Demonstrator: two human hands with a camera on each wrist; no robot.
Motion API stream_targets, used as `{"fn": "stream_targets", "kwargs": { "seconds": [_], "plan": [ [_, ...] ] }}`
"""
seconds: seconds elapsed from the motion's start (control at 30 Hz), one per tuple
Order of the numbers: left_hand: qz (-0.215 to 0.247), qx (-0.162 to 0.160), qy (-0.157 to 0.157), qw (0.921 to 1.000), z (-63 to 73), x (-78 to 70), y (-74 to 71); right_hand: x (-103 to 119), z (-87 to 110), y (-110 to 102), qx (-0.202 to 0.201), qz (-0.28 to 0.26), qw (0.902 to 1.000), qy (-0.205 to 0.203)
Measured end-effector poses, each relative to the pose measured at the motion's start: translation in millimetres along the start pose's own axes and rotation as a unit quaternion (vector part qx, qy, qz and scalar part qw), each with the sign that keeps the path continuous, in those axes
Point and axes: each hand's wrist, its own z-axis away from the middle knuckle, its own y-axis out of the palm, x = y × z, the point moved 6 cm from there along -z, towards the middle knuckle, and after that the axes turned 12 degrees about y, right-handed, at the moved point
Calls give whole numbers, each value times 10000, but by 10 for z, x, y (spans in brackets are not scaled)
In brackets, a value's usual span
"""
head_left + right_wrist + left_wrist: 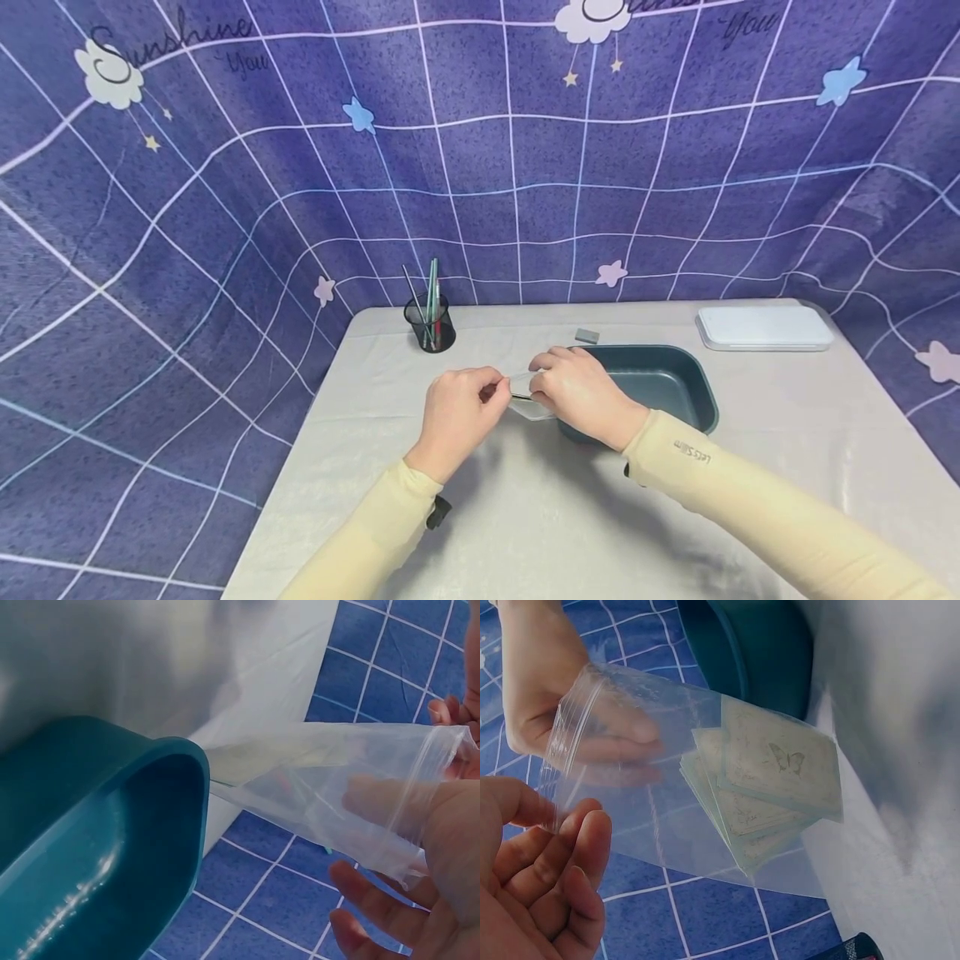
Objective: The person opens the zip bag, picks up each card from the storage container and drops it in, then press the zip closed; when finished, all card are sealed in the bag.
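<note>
A clear zip bag point(652, 817) hangs between both hands, its zip strip at the top. Inside its lower part, several pale green-edged cards point(780, 761) lie fanned, the front one printed with a butterfly. My left hand point(459, 408) pinches one corner of the bag's mouth between thumb and forefinger. At the other side of the mouth, my right hand point(587, 392) grips the bag's edge, and some of its fingers point(622, 742) show through the clear film. Just right of the bag, partly behind my right hand, stands a dark teal bin point(693, 383).
A black mesh pen cup point(441, 333) with pencils stands at the back left of the white-covered table point(360, 500). A small grey block point(587, 336) lies behind the bin. A white flat case point(765, 327) sits at the back right. Purple grid cloth point(480, 150) hangs behind.
</note>
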Motion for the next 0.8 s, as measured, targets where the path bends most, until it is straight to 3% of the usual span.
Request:
{"fn": "stream_targets", "kwargs": {
  "seconds": [0.47, 0.63, 0.8],
  "plan": [
    [42, -27, -49, 10000, -11, 21, -29, 0, 63, -385, -351, -572, 9975, -214],
    [74, -17, -35, 10000, -13, 20, -30, -144, 168, -522, -266, -1022, 9938, 353],
    [93, -36, -174, 9998, 22, 62, -28, -299, 303, -420, 311, -1343, 9845, 1085]
  ]
}}
